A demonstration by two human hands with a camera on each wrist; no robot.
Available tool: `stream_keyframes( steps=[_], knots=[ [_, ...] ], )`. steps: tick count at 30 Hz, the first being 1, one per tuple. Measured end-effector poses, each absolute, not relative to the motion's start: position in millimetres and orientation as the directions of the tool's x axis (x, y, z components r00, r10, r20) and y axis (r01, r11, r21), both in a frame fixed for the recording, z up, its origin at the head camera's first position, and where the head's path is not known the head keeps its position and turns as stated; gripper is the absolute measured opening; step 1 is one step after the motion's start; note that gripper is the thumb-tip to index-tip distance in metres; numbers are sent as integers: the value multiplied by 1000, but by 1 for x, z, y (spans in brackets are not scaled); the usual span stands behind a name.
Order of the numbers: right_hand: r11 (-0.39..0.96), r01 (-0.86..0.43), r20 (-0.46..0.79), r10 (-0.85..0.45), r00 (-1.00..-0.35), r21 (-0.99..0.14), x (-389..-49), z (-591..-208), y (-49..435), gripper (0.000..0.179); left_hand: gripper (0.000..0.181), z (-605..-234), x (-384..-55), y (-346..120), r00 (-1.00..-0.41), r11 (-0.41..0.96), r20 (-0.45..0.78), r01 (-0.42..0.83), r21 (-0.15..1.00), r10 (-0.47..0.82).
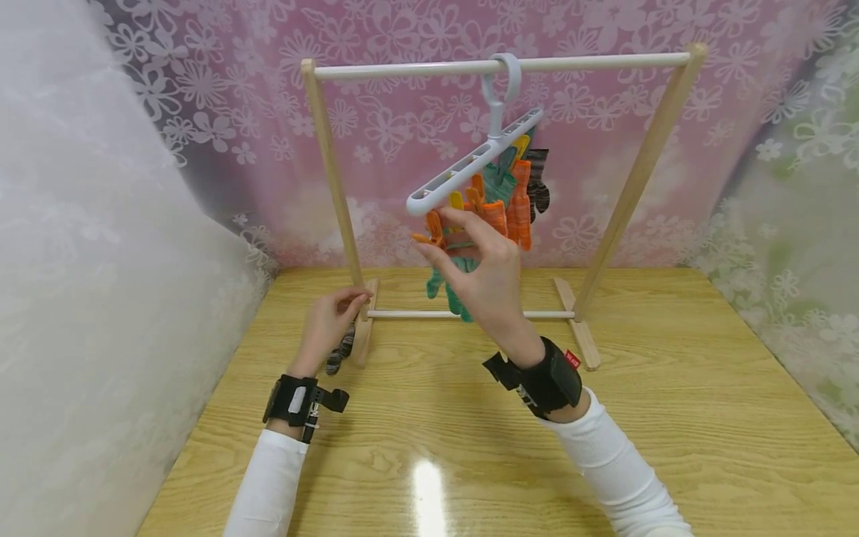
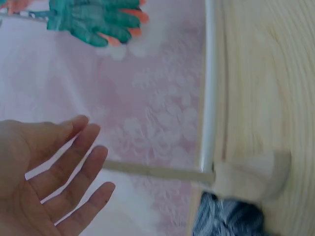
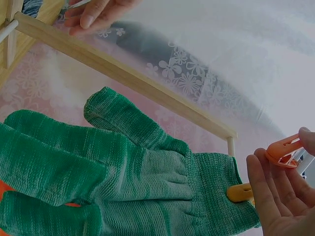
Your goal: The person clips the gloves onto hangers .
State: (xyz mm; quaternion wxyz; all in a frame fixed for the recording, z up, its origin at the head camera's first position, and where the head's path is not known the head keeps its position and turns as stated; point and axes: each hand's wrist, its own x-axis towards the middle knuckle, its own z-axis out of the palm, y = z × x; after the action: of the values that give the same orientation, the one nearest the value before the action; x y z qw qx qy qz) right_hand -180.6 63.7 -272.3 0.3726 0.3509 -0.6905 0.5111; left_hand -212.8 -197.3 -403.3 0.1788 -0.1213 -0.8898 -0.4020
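Observation:
My right hand (image 1: 493,276) is raised at the near end of a pale grey hanger (image 1: 463,168). Its thumb and fingers pinch an orange clothespin (image 3: 285,150) there. Beside that hand, a green knit glove (image 3: 142,172) hangs by a yellow clothespin (image 3: 239,192). Farther along the hanger are orange gloves (image 1: 520,209), another green glove (image 1: 498,183) and a dark striped one (image 1: 538,183). My left hand (image 1: 329,328) hovers by the rack's left post, its fingers loosely extended and holding nothing (image 2: 59,182). Below it lies a dark striped knit item (image 1: 341,349), partly hidden.
The hanger hooks over the white top bar (image 1: 403,69) of a wooden rack (image 1: 329,164). Its feet (image 1: 584,343) stand on a wood-grain table (image 1: 470,418). A white lower bar (image 1: 416,314) joins the posts. Flowered pink cloth (image 1: 403,149) covers the back.

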Motion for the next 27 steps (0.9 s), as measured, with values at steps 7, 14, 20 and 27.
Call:
stream_keyframes(
  steps=[7, 14, 20, 27],
  knots=[
    [220, -858, 863, -104, -494, -465, -178, -272, 65, 44, 25, -415, -219, -217, -914, 771, 396, 310, 556, 83],
    [222, -854, 859, -106, -501, -470, -178, -272, 66, 43, 27, -435, -227, -227, -933, 868, 314, 300, 395, 179],
    [212, -859, 863, -106, -494, -466, -177, -272, 67, 44, 36, -448, -229, -232, -954, 903, 209, 275, 330, 214],
    [214, -861, 865, -106, -490, -462, -177, -272, 69, 44, 44, -454, -231, -235, -970, 933, 99, 243, 267, 224]
  ],
)
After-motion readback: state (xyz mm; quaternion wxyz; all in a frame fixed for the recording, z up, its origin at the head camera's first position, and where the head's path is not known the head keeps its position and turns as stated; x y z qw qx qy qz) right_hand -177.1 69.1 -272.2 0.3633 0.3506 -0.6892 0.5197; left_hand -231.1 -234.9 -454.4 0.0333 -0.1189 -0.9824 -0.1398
